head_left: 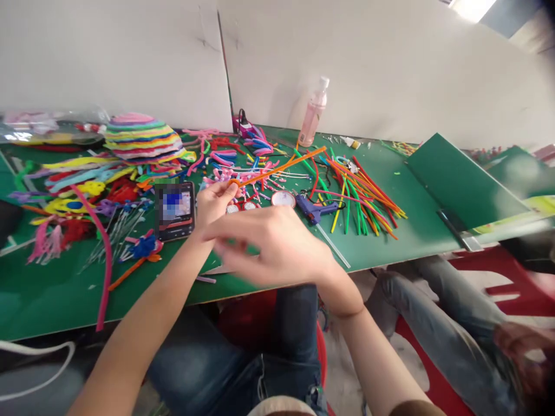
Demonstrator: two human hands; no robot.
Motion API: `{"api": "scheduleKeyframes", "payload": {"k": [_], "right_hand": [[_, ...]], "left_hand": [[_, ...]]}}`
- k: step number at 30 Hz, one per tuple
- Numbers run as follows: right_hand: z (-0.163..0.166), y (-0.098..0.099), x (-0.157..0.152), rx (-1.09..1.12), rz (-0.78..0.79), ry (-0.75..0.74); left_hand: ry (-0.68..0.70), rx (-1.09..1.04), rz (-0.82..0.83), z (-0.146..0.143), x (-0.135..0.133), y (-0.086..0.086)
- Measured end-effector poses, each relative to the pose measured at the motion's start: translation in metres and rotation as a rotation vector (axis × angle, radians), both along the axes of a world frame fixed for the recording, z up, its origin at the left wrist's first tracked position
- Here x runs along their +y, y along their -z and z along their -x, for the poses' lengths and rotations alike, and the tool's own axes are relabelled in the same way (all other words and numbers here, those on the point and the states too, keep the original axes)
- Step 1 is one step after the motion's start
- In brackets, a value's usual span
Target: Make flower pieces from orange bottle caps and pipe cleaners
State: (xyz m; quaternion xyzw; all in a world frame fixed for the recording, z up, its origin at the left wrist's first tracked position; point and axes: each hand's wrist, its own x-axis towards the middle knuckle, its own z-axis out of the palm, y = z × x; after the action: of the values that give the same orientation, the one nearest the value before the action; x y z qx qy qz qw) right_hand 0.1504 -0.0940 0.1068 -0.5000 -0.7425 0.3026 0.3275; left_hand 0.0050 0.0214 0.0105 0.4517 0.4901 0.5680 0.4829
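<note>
Here's my left hand (217, 199), thumb and fingertips pinched tight on 1 end of an orange fuzzy stem (281, 168)! That stem slants up and away to the right, above the green table (416, 219), and it looks like 2 strands lying close together. Now over to my right hand (277, 248): it's nearer the camera, in front of the left wrist in my view, blurred, fingers loosely bent with a gap below the thumb side. Is it holding anything? I can't tell through that blur!

Just beyond the right hand I've got the blue glue gun (316, 209) on the table, with a clear stick (333, 245) near it. Right of that, loose coloured stems (364, 196) fan out in red, green, orange and yellow. Left of my left hand lies the phone (178, 211), screen lit, and at the back stands a pink bottle (314, 112).
</note>
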Motion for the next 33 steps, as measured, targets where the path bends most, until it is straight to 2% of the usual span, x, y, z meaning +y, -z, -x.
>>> {"api": "scheduleKeyframes", "payload": {"k": [2,3,4,5,7,10,12,18,21,24,29,33], "right_hand": [[-0.011,0.018,0.051,0.019,0.04,-0.093],[-0.014,0.03,0.068,0.072,0.072,-0.082],[-0.017,0.042,0.08,0.183,0.077,0.0],[-0.018,0.054,0.088,0.308,0.086,0.072],[-0.018,0.071,0.096,0.467,0.09,0.095],[-0.016,0.082,0.101,0.495,0.049,0.1],[-0.017,0.085,0.103,0.421,0.022,0.103],[-0.027,0.095,0.107,0.114,0.015,-0.03],[-0.031,0.097,0.107,0.024,0.063,-0.112],[-0.032,0.094,0.107,0.114,0.09,-0.108],[-0.017,0.097,0.103,0.489,0.068,0.085],[-0.004,0.106,0.102,0.598,0.092,0.177]], "left_hand": [[-0.013,-0.1,-0.003,-0.001,0.001,-0.001],[-0.02,-0.145,-0.005,-0.003,0.0,-0.002],[-0.018,-0.172,0.001,-0.004,0.0,-0.002],[-0.001,-0.176,0.013,-0.006,-0.001,-0.002],[0.05,-0.136,0.034,-0.009,-0.002,-0.001],[0.133,-0.033,0.004,-0.009,-0.004,0.001],[0.19,0.116,-0.068,-0.006,-0.004,0.001],[0.259,0.854,-0.351,0.006,-0.007,-0.003],[0.298,0.963,-0.392,0.007,-0.007,-0.005],[0.326,0.831,-0.378,0.007,-0.007,-0.008],[0.217,0.387,-0.222,-0.001,-0.009,-0.006],[0.192,0.128,-0.12,-0.013,-0.013,0.003]]}}
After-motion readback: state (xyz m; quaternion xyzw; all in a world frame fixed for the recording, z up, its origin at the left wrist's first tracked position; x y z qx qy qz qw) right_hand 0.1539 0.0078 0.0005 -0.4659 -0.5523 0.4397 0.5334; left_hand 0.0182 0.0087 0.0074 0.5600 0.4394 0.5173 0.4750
